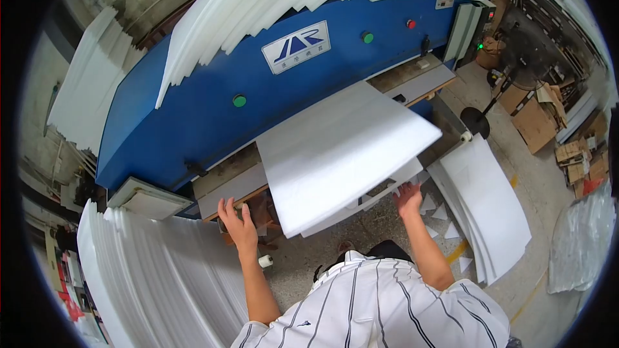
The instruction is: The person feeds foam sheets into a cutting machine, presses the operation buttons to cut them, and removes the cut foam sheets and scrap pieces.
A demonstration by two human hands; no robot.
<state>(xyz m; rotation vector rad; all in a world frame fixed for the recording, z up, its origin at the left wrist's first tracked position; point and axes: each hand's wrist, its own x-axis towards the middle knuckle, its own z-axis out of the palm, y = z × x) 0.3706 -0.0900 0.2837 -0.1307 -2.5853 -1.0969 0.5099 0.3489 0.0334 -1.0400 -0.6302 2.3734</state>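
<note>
Head view: a white sheet (348,148) lies across the middle of the machine bed (232,196), its rear edge against the blue machine (187,103) and its front part overhanging the bed's front edge. A lower white piece (406,174) shows beneath its right front corner. The left hand (238,225) is near the left end of the bed's front edge, apart from the sheet; its fingers are spread, thumb clear, and it holds nothing. Whether its fingertips touch the bed cannot be told. The right hand (408,201) is at the lower piece, below the sheet's right front corner, its fingers partly curled; whether they grip the piece or merely touch it cannot be told. White sheets stand in a left stack (161,277) and a right stack (487,206) beyond the bed's two ends. The step in hand is judged to be handling the sheets at the bed; the next move seems to call for a secure hold on the lower piece and level support for the overhanging sheet.
</note>
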